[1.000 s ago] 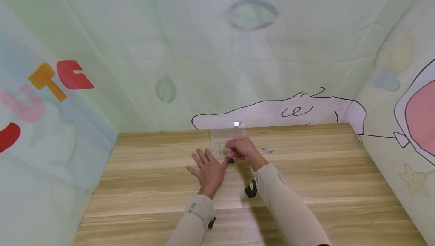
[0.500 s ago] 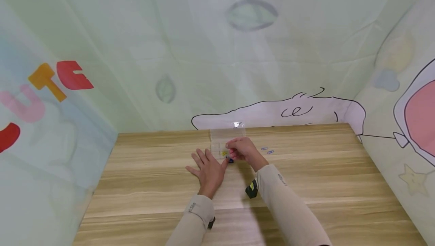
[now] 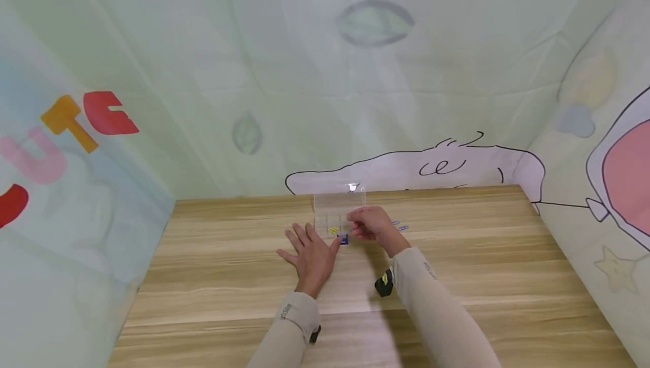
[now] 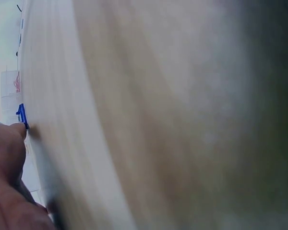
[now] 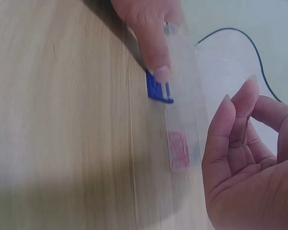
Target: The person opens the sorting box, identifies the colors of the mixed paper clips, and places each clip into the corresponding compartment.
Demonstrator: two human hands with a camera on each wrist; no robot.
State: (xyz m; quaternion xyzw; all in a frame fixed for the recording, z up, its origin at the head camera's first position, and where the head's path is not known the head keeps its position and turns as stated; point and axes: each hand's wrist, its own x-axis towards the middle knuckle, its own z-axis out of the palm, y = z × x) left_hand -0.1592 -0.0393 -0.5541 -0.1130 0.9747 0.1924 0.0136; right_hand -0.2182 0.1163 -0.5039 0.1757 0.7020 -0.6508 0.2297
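Note:
A clear plastic compartment box (image 3: 320, 222) lies on the table with its lid (image 3: 339, 201) raised at the back. Yellow paper clips (image 3: 333, 230) show in one compartment, and pink clips (image 5: 179, 149) in another. My left hand (image 3: 315, 259) lies on the table with fingers spread, its thumb on the blue clasp (image 5: 157, 89) at the box's front. Over the box's right side is my right hand (image 3: 374, 224). Its fingers are curled, with the thumb close to the fingertips. Nothing shows between them, though something small could be hidden there.
Two blue paper clips (image 3: 403, 228) lie on the table (image 3: 472, 255) just right of the right hand. Behind the table rises a printed fabric backdrop (image 3: 284, 97). A dark wrist camera (image 3: 384, 283) hangs under the right cuff.
My right hand stayed over the box's middle, then shifted a little to the right, uncovering more compartments and the blue clasp. My left hand has stayed in place.

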